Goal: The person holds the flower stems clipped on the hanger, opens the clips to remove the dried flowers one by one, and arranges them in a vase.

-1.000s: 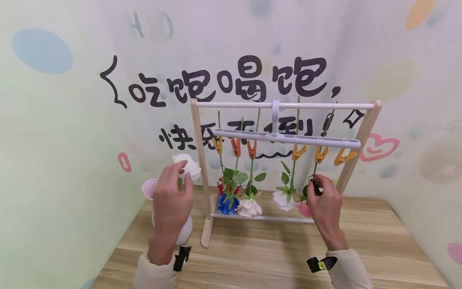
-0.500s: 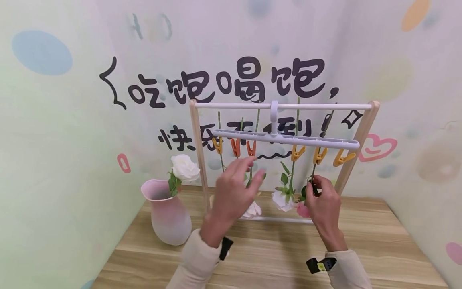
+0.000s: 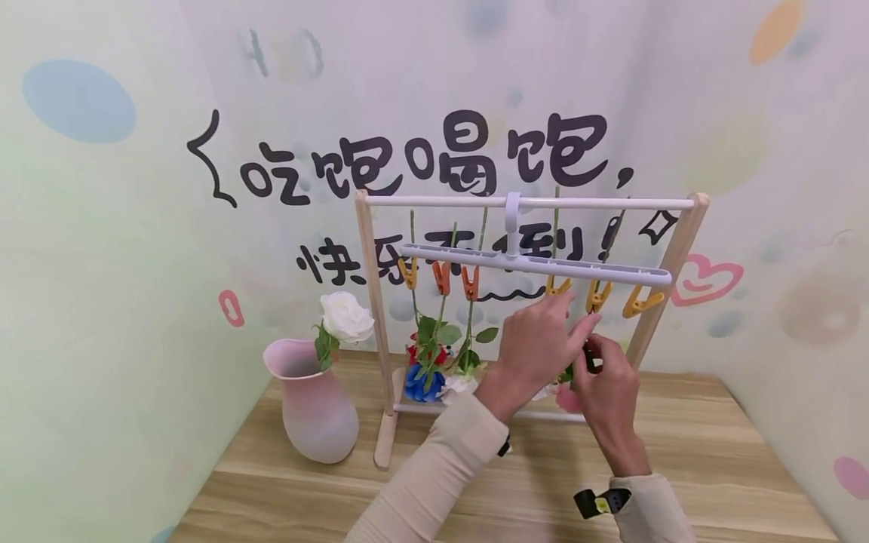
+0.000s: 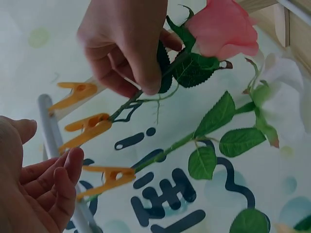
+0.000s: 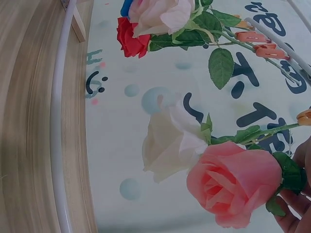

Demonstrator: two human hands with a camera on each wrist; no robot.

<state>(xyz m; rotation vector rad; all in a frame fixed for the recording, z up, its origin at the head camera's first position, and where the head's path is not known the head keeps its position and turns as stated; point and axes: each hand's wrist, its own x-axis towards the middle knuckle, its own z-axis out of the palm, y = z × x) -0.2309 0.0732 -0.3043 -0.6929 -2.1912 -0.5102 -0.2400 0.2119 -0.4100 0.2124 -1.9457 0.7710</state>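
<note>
A pink rose (image 5: 233, 184) hangs head down, its stem clamped by a yellow clothespin (image 4: 87, 128) on the lilac hanger (image 3: 563, 265). My right hand (image 3: 609, 381) pinches that stem just above the bloom, among the leaves. Close to the clothespin is my left hand (image 3: 536, 347), its fingers slightly bent with nothing in them, as the left wrist view shows; whether it touches the clothespin I cannot tell. Beside the pink rose hangs a white rose (image 4: 282, 92) from another yellow clothespin (image 4: 109, 178), mostly hidden by my left hand in the head view.
The hanger hooks over a wooden rack (image 3: 372, 302) with white rods. Blue (image 3: 424, 383), red (image 5: 132, 38) and pale pink (image 5: 163, 14) flowers hang at its left. A pink-white vase (image 3: 319, 418) holding a white rose (image 3: 346, 317) stands left. One yellow clothespin (image 3: 643, 303) at far right holds nothing.
My left hand has let go of the white rose, now standing in the vase, and moved right across the rack to the yellow clothespins. My right hand keeps its place on the pink rose's stem.
</note>
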